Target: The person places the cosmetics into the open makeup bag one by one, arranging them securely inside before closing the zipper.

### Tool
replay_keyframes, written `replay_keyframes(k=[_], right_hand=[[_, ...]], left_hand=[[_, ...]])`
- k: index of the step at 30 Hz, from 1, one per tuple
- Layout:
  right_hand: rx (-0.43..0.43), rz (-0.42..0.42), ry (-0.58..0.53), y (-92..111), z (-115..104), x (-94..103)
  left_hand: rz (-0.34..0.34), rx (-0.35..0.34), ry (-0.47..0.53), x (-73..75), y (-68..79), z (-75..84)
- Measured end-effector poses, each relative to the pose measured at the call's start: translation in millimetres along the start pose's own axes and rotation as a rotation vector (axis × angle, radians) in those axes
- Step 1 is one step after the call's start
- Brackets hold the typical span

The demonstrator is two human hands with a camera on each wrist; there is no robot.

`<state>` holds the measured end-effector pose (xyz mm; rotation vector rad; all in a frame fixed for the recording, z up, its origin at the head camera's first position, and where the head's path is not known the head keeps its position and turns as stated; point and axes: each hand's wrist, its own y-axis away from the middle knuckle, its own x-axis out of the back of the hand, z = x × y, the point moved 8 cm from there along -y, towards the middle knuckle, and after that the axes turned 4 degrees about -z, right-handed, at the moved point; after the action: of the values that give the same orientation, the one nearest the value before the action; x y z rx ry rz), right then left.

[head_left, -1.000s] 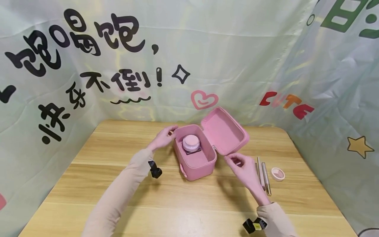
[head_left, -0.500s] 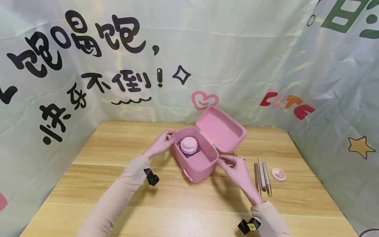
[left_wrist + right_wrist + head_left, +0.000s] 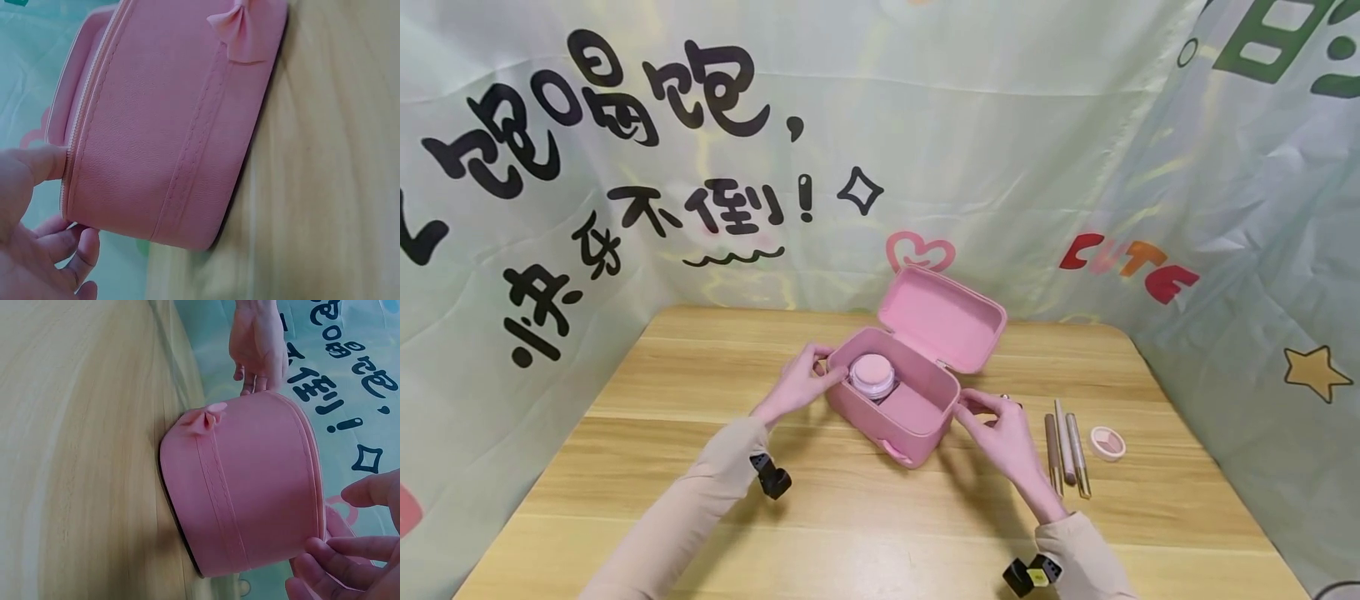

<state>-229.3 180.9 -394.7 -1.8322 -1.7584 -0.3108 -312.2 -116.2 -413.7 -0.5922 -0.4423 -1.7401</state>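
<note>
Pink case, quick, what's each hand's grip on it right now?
Left hand: closed, holding the pink case by its rim.
Right hand: at the case's other end; open or closed can't be told.

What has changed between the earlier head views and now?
The pink case has turned counterclockwise, seen from above, swinging its open lid leftward. The right hand has moved from the lid's corner to the case's right end; the left hand keeps hold of the other end. The jar is still inside; the slim sticks and round palette stayed put.
</note>
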Motion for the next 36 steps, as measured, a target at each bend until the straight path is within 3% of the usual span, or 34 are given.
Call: replay_keyframes(k=[8, 21, 30, 36], right_hand=[[-0.025, -0.032, 0.005, 2.5, -0.6, -3.4], [-0.037, -0.108, -0.002, 0.8, 5.0, -14.3], [0.026, -0.155, -0.013, -0.5, 3.5, -18.2], [-0.025, -0.141, 0.014, -3.1, 7.9, -17.3]], left_hand=[[-0.004, -0.043, 0.015, -7.6, 12.2, 8.6], [-0.014, 0.01, 0.028, -23.7, 34.5, 12.5], [0.061, 0.006, -0.025, -29.4, 44.8, 18.4], [0.083, -0.004, -0.045, -32.7, 51.4, 22.2]])
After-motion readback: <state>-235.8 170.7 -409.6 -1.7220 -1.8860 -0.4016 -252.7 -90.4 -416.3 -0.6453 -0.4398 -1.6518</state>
